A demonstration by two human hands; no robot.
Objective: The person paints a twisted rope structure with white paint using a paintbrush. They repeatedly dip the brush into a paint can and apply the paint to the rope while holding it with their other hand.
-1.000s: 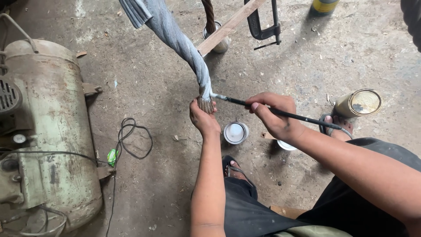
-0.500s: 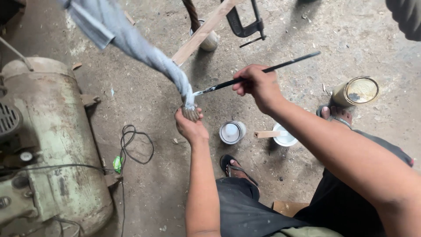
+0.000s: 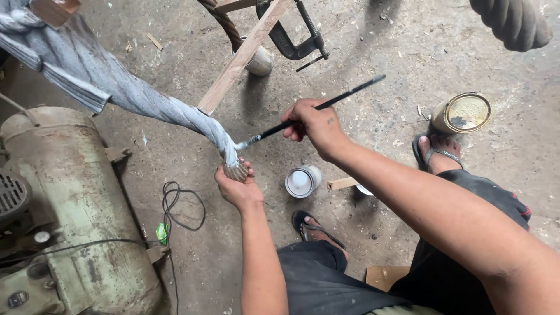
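Left hand: mine, closed around the ribbed bottom tip of the twisted post, palm up, holding it off the floor.

Right hand: mine, pinched shut on the middle of the brush handle, up and to the right of the left hand.

Twisted post: carved spiral wood, coated pale grey. Its long axis runs from the upper left corner down to my left hand at centre, so the left hand is the nearer one and carries it.

Brush: thin, black handle, lying slantwise from upper right down to lower left; its metal collar and bristles touch the post just above the left hand.

Small can: open, round, white paint inside, on the floor just right of the left hand, below the brush.

Large tin: lying on its side well to the right, gold-coloured round end facing up, with a dark smear.

Wooden strip: plain, leaning behind the post, with a black clamp near its top.

Machine tank: worn pale green, at left; black cord looped beside it on the concrete floor.
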